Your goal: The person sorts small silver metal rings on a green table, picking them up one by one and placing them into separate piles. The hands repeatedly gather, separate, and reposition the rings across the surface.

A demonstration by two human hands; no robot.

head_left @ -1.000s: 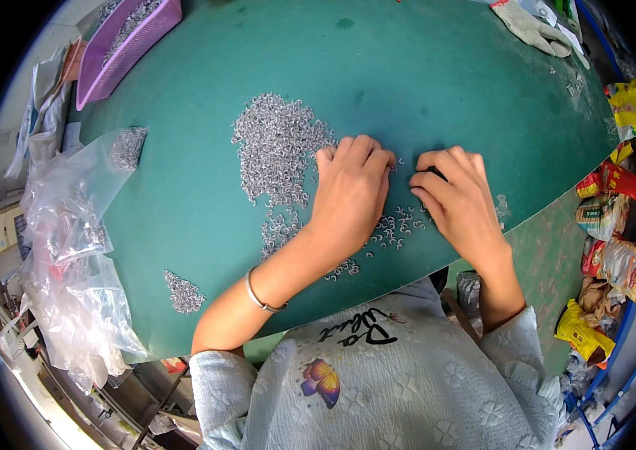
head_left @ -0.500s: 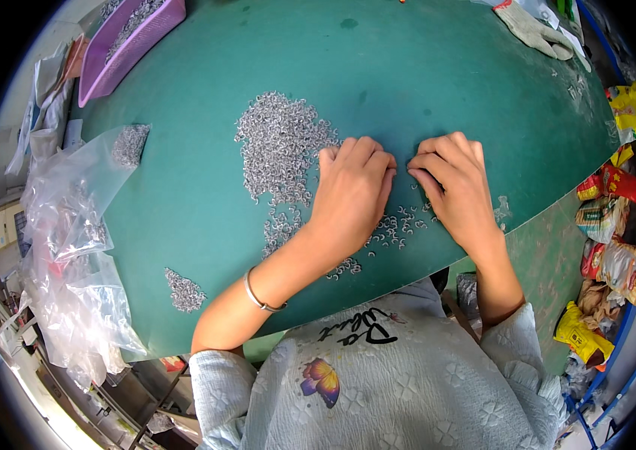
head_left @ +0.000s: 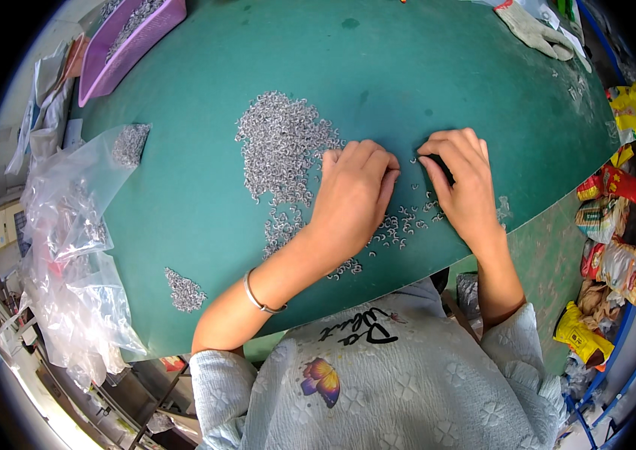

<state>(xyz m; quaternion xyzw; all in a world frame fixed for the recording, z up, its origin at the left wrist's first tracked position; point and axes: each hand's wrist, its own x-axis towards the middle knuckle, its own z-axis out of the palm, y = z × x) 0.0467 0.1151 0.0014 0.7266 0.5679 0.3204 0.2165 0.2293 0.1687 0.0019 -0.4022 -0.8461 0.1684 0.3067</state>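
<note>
Just right of a big heap of small curved grey metal pieces [head_left: 280, 142], my left hand [head_left: 355, 187] is closed, thumb pressed to the curled fingers. Whatever it holds is hidden. My right hand [head_left: 460, 176] curves over the table opposite it, with a narrow gap between thumb and forefinger. One small curved metal piece [head_left: 413, 160] lies by those fingertips, apparently outside them. Looser pieces [head_left: 400, 227] are scattered between my forearms, and more [head_left: 280, 229] lie below the heap, partly behind my left wrist.
A smaller pile [head_left: 184, 291] lies on the green table [head_left: 483, 82] at the near left. Clear plastic bags [head_left: 78, 247] cover its left side. A purple basket [head_left: 119, 67] holds similar pieces at the far left. A work glove [head_left: 532, 31] lies far right; coloured packets [head_left: 618, 277] line the right.
My right hand has shifted slightly right and its thumb and forefinger have parted. A single metal piece now shows beside their tips. My left hand has barely moved.
</note>
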